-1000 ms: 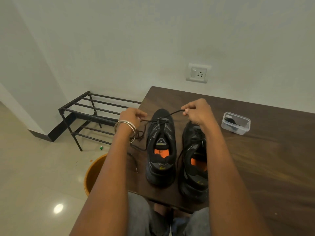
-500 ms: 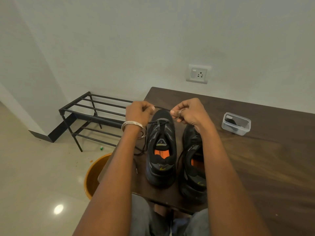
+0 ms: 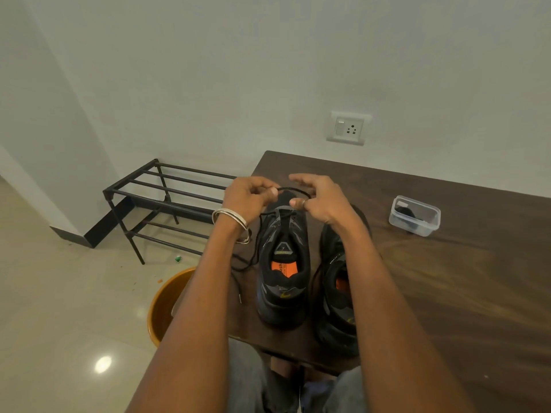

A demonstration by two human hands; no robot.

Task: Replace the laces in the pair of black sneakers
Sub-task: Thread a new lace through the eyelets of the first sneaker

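Left hand (image 3: 249, 198) with silver bangles, fingers curled, pinching thin black lace (image 3: 290, 189); right hand (image 3: 319, 198) pinching its other end, index finger lifted. Both raised over toe of left black sneaker (image 3: 283, 263) beside right black sneaker (image 3: 337, 293) on dark wooden table (image 3: 447, 278).

left sneaker (image 3: 281, 263) orange insole, print too blurred to read

2 black sneakers (image 3: 282, 272) (image 3: 340, 293), 1 black lace (image 3: 293, 190), 2 hands (image 3: 249, 198) (image 3: 320, 198), 2 bangles (image 3: 231, 220), 1 clear plastic box (image 3: 415, 216), 1 table (image 3: 447, 293), 1 metal rack (image 3: 155, 201), 1 orange bucket (image 3: 162, 305), 1 wall socket (image 3: 348, 128).
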